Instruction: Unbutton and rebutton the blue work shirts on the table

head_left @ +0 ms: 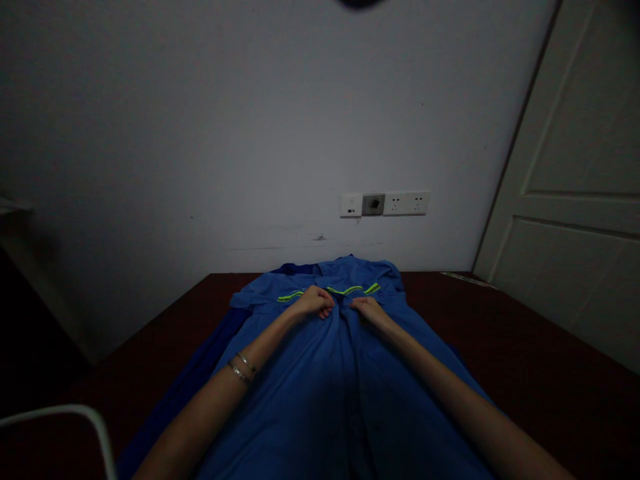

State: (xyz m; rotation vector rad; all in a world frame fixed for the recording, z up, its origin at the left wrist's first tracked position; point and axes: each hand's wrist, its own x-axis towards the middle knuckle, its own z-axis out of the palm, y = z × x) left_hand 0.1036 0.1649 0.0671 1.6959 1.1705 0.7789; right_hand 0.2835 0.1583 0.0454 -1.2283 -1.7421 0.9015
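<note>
A blue jacket (300, 387) with thin yellow-green stripes across its chest lies spread out, collar toward the wall. My left hand (316, 302) is closed on the cloth left of the front opening, just below the stripe. On the other side of that opening, my right hand (367, 310) pinches the opposite front edge. Between the two hands the fabric is drawn up into folds. Darker blue cloth (200, 370) shows from under the jacket on the left. Two bracelets (241, 367) circle my left wrist.
The dark red-brown table (440, 300) meets a pale wall with a row of sockets (405, 203). A white panelled door (575, 220) stands at the right. At the lower left a white curved tube or cable (75, 409) crosses the view.
</note>
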